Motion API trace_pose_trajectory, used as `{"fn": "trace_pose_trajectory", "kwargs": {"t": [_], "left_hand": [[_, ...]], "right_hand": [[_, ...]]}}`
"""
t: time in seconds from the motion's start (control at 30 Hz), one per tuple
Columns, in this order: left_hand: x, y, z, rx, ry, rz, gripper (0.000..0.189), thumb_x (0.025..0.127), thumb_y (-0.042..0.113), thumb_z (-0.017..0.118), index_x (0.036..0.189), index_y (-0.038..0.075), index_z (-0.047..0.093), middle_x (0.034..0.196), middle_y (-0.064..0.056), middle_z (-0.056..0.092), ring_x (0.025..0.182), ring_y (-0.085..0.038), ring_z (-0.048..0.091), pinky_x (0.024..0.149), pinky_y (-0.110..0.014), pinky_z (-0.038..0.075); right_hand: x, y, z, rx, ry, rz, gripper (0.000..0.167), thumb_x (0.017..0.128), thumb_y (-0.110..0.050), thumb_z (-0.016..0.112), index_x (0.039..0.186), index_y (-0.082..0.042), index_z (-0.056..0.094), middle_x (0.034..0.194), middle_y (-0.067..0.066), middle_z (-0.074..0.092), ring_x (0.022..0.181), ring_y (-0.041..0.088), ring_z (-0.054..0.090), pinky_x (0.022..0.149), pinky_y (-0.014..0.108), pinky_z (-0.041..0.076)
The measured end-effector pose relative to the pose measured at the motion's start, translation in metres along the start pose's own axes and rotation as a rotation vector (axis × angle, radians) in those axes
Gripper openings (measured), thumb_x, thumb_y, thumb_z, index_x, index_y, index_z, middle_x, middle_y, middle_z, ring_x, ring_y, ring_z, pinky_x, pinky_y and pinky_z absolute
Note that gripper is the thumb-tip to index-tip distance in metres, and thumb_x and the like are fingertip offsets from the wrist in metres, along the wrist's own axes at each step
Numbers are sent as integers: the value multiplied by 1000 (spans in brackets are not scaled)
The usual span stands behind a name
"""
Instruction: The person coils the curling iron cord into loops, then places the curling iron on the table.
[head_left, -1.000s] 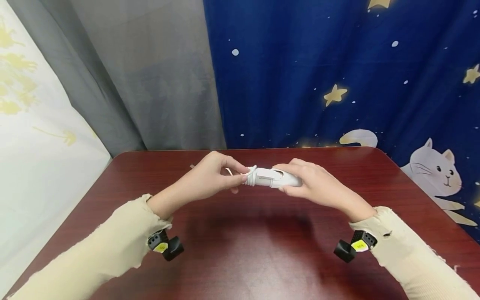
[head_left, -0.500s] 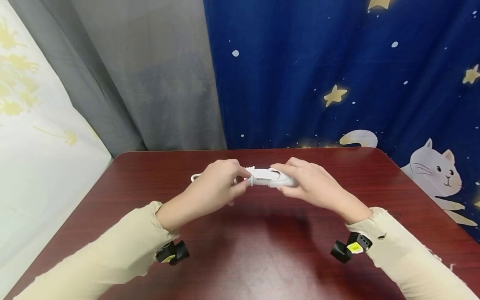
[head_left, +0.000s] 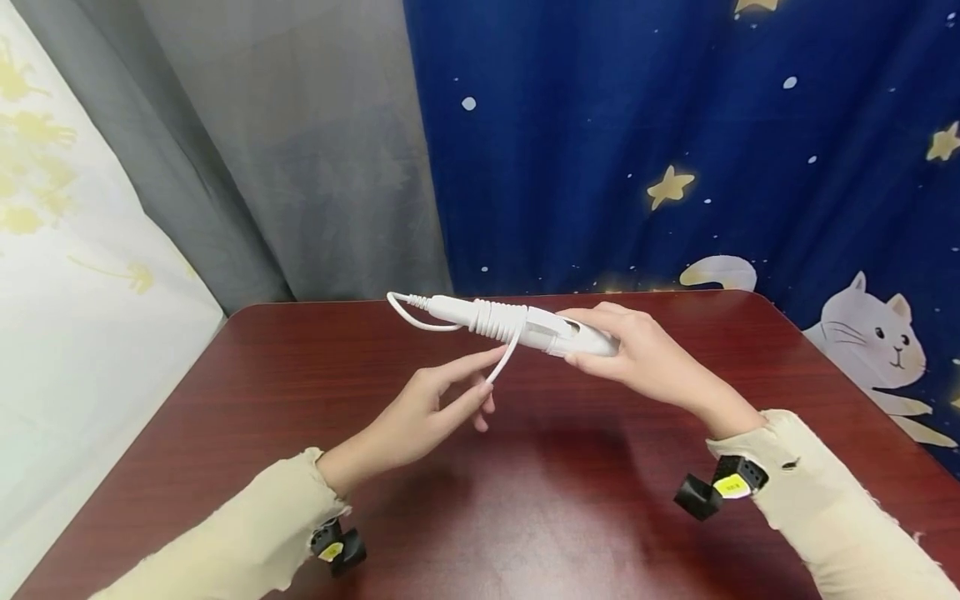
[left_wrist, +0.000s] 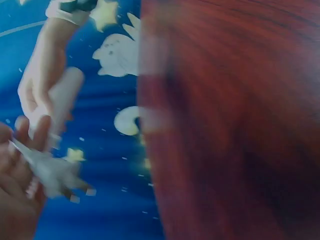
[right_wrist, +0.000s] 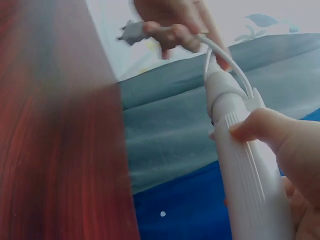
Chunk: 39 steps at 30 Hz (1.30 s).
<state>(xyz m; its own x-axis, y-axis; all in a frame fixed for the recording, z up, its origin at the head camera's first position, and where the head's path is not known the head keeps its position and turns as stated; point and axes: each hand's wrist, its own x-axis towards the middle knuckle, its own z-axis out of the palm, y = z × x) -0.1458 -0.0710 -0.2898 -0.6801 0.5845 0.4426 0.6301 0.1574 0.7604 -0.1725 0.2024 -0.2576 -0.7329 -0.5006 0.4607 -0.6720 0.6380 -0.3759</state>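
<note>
My right hand (head_left: 637,346) grips the thick end of a white hair iron (head_left: 450,310), held in the air over the table with its left end tilted up. Around the iron's middle, the white cord (head_left: 497,319) is wound in several tight turns. Below and left of the iron, my left hand (head_left: 427,408) pinches the cord's loose end between thumb and fingers. A two-pin plug (right_wrist: 132,32) sticks out past the left fingers in the right wrist view. Ridges run along the iron's body (right_wrist: 245,165) under my right thumb. The left wrist view is blurred.
A dark red wooden table (head_left: 570,517) lies beneath both hands. Behind its far edge hang a grey curtain (head_left: 337,167) and a blue curtain (head_left: 570,150) with stars and a cat. A white patterned cloth (head_left: 82,333) hangs at the left.
My left hand has come off the wound turns and moved down, pulling a length of cord out from them. The iron's left end has risen, and its cord loop shows.
</note>
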Motion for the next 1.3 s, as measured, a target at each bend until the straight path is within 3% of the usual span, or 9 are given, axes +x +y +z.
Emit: {"fn": "trace_pose_trajectory", "kwargs": {"t": [0.13,0.3,0.47,0.63,0.7,0.77,0.93,1.13,1.3], "left_hand": [[-6,-16,3,-71,24,52,35,93,6,52,128,9,54,75,-1,63,75,-15,61,76,-29,48],[-7,-39,6,-153,30,-15,20,91,8,56,107,4,68,75,-2,66,76,-15,60,69,-26,47],[1,-57,6,-214,-91,-178,17,89,12,60,90,-4,66,79,-6,64,70,-11,55,61,-25,46],[12,-54,0,-182,-219,-379,23,84,19,64,99,2,64,80,0,63,70,-9,57,64,-31,50],[20,-55,-4,-205,-272,-331,17,84,14,62,97,3,66,76,1,62,65,-10,54,58,-32,49],[30,-61,-8,-146,-338,-193,9,83,5,59,88,2,66,69,1,58,61,-10,50,53,-28,45],[50,-72,-16,6,-414,-15,12,79,-4,59,78,6,66,67,6,55,63,-7,46,56,-21,40],[56,-68,-29,53,-404,-64,9,82,1,62,82,7,69,72,3,61,66,-9,49,59,-22,42],[57,-51,-53,140,-502,-103,9,88,17,62,93,15,69,84,5,65,67,-10,50,61,-25,44]], "right_hand": [[-1,-4,-5,85,-15,-2,43,78,-21,73,119,-14,61,95,-3,59,78,11,51,64,26,43],[-3,-9,-9,147,-47,-44,43,79,-18,72,120,-16,60,97,-4,58,82,12,51,65,25,45],[-7,-13,-11,184,-127,-120,43,80,-20,71,121,-19,59,96,-8,57,80,10,51,60,23,45],[-10,-18,-12,179,-215,-195,40,82,-24,70,121,-24,59,94,-12,57,79,7,51,60,22,44],[-11,-19,-11,177,-242,-203,40,82,-24,69,120,-24,59,94,-13,56,79,7,51,61,22,44],[-12,-18,-10,176,-261,-201,41,81,-22,70,120,-25,59,94,-13,56,78,7,51,60,22,45],[-13,-16,-6,182,-268,-213,42,80,-20,70,120,-24,59,93,-13,56,77,6,51,60,22,44],[-12,-14,-8,152,-263,-233,42,79,-20,70,120,-23,59,94,-13,56,79,5,51,62,21,45],[-12,-6,-11,138,-298,-212,43,79,-21,71,120,-22,60,95,-13,57,80,6,51,63,22,45]]}}
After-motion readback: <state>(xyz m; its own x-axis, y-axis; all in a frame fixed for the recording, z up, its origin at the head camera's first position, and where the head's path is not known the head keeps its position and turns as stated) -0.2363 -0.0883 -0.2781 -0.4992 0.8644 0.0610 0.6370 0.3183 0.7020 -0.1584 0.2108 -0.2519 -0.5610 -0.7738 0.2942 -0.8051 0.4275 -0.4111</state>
